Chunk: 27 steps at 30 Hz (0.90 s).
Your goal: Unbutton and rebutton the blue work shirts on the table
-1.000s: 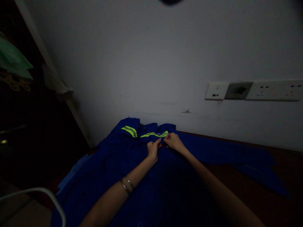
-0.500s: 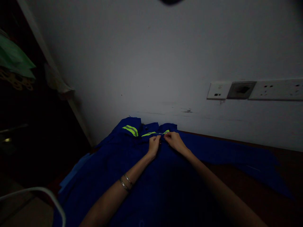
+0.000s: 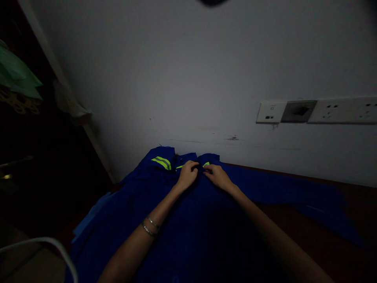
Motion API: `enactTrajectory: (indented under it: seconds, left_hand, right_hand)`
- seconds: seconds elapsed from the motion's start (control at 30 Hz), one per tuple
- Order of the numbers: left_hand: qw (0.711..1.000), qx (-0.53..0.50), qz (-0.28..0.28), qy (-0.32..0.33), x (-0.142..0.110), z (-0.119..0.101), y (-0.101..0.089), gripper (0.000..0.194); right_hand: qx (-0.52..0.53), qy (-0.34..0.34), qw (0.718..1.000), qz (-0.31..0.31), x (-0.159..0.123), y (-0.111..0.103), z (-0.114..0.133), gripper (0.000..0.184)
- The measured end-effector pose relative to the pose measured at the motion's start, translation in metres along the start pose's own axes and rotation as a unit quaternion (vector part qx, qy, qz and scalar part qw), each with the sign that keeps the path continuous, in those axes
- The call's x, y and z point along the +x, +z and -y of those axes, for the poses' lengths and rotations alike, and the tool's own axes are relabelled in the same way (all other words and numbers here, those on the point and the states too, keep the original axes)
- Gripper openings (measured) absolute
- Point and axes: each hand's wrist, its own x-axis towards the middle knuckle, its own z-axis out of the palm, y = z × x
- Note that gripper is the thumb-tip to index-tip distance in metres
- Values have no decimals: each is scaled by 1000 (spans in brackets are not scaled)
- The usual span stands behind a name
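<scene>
A dark blue work jacket (image 3: 159, 192) with yellow-green and grey reflective bands lies spread out in front of me, its far edge close to the wall. My left hand (image 3: 187, 175) is at the front of the jacket by a reflective band, fingers curled over the cloth and partly covering the band. Just to its right, my right hand (image 3: 217, 175) pinches the cloth beside another short piece of reflective band (image 3: 206, 164). What lies under the fingertips is too dark and small to make out. Two silver bracelets circle my left forearm.
Behind the jacket rises a pale wall (image 3: 182, 78) with scuff marks. A row of switches and sockets (image 3: 297, 111) is at right. On the left are a dark door with hanging green cloth (image 3: 17, 74), and a white curved tube (image 3: 55, 243). A long blue cloth part (image 3: 282, 186) stretches right over a dark red-brown surface.
My left hand has shifted slightly left and forward, its fingers now reaching over the reflective band they were below. My right hand stays almost in place. The view has moved very slightly.
</scene>
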Motion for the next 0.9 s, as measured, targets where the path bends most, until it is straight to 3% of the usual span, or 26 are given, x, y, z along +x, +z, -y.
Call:
enactTrajectory:
  seconds: [0.13, 0.33, 0.53, 0.6, 0.73, 0.9]
  left_hand:
    - [998, -16, 50, 47, -1, 14, -1, 47]
    - [989, -32, 120, 82, -5, 30, 3, 46]
    - [995, -9, -3, 100, -4, 19, -2, 18]
    - [992, 12, -1, 126, -5, 15, -3, 13]
    - [979, 59, 57, 186, -10, 10, -1, 12]
    - [979, 76, 45, 184, -16, 9, 6, 13]
  right_hand:
    - [115, -14, 992, 49, 6, -1, -11, 18]
    - [270, 53, 953, 123, 7, 6, -22, 28]
    - [313, 89, 940, 106, 7, 4, -26, 32]
    - [319, 89, 938, 105, 7, 2, -24, 32]
    - [322, 87, 937, 106, 5, -1, -18, 31]
    - [324, 71, 939, 90, 6, -1, -17, 34]
